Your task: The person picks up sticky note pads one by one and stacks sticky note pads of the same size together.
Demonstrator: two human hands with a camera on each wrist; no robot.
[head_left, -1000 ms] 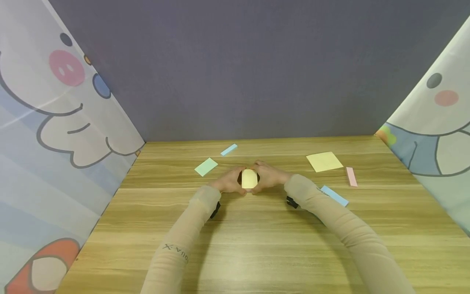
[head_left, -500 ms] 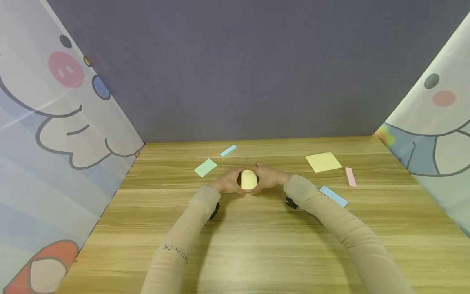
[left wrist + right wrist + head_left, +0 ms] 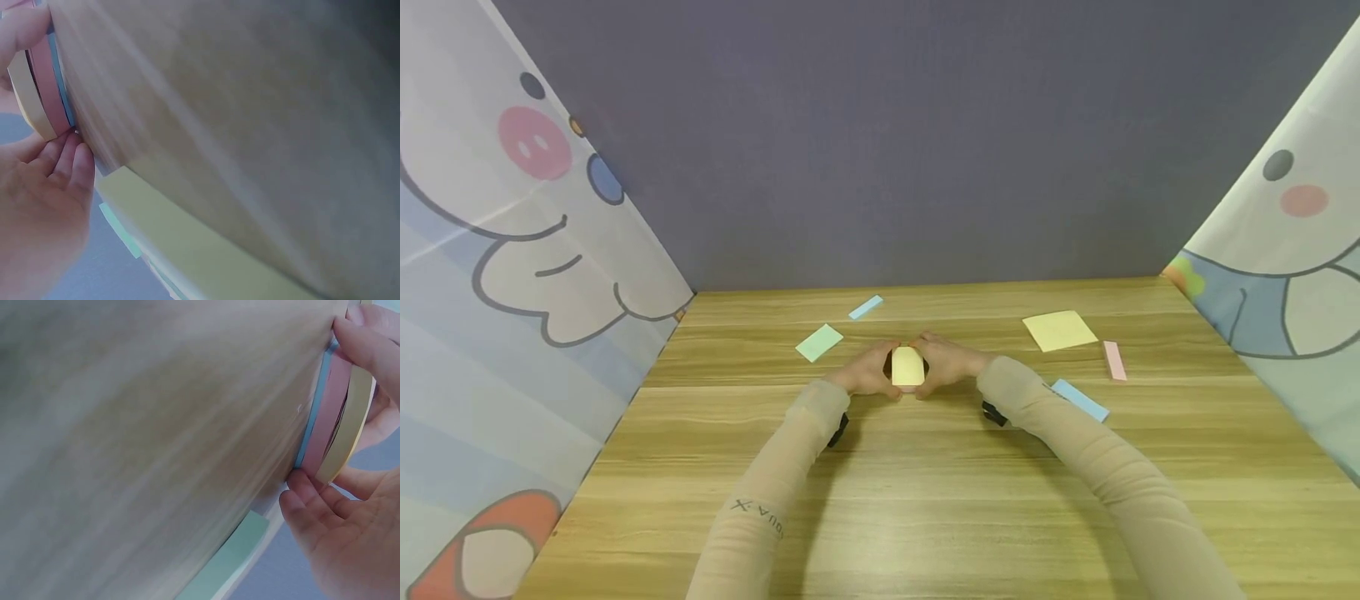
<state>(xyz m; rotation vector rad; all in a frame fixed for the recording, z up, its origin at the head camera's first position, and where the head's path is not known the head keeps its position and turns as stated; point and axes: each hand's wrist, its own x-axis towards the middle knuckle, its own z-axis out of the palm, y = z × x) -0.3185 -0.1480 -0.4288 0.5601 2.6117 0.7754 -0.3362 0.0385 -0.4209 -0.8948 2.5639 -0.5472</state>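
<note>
A small stack of sticky note pads lies on the wooden table at mid-view, yellow on top. Both wrist views show its side: a yellow layer, a pink layer and a thin blue layer against the tabletop. My left hand grips the left side of the stack, its thumb at the near edge and fingers at the far one. From the right, my right hand holds it in the same way. The fingertips partly hide the ends of the stack.
Left of the hands lie a green pad and a narrow blue pad. To the right are a large yellow pad, a narrow pink pad and a blue pad partly behind the right sleeve. A grey panel stands behind.
</note>
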